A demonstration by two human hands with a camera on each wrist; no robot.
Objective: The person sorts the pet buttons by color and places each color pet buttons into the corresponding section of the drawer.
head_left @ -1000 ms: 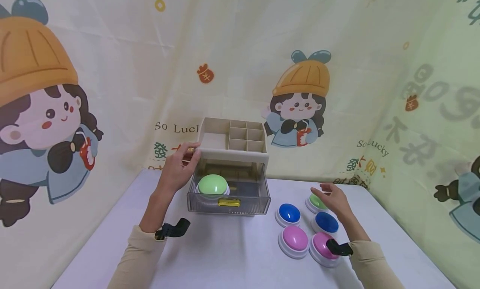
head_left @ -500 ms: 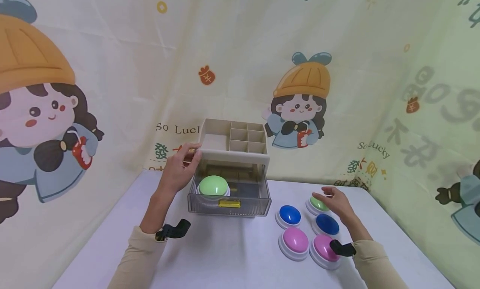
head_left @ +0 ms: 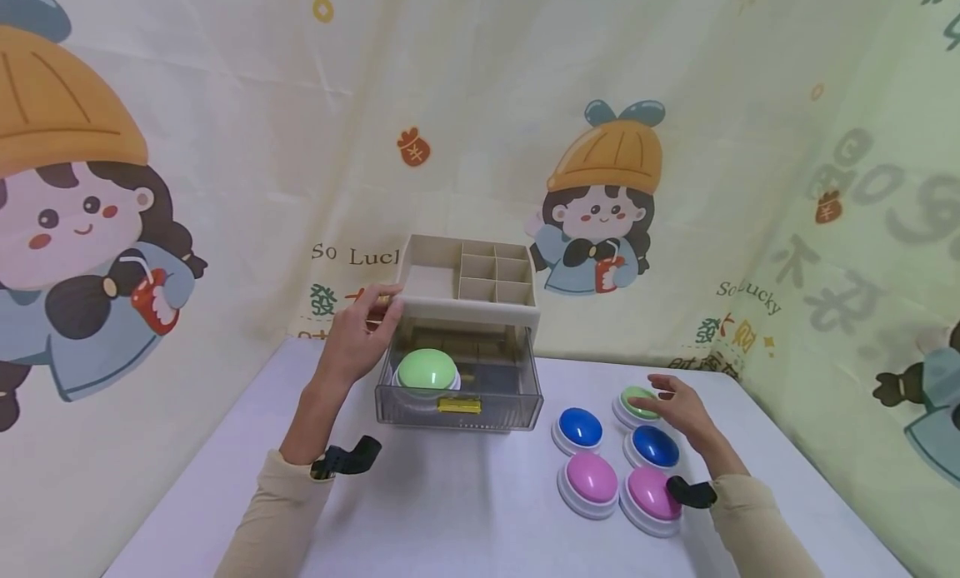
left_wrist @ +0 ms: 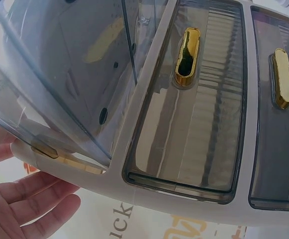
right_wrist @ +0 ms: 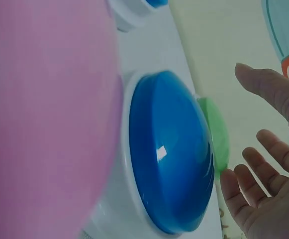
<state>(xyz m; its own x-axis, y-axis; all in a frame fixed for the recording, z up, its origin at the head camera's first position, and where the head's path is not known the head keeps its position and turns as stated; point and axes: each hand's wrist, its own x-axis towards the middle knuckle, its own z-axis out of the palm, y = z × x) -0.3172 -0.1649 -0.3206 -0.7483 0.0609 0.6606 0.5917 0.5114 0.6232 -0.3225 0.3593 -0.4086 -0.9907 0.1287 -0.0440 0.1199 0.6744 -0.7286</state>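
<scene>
My left hand [head_left: 356, 336] grips the upper left edge of a beige desk organizer [head_left: 472, 311], thumb and index finger at its corner. In the left wrist view, several fingers [left_wrist: 45, 201] lie along the organizer's side. Its clear grey drawer [head_left: 510, 410] with a gold handle is pulled out. Inside sits a large green push button [head_left: 426, 369] on a white base. My right hand [head_left: 678, 407] hovers with spread, bent fingers beside a green button [head_left: 637, 401] on the table. It holds nothing; in the right wrist view a blue button [right_wrist: 171, 154] is in front of the hand [right_wrist: 268, 194].
Near the right hand stand another blue button [head_left: 581, 428] and two pink buttons [head_left: 592, 478] in white bases. Open compartments [head_left: 495, 270] top the organizer; two more drawers [left_wrist: 194, 124] are shut. A printed cloth [head_left: 465, 78] hangs behind the white table [head_left: 420, 511].
My right hand has shifted slightly right and down, and more of the green button beside it shows. The left hand, organizer and drawer stay as they were.
</scene>
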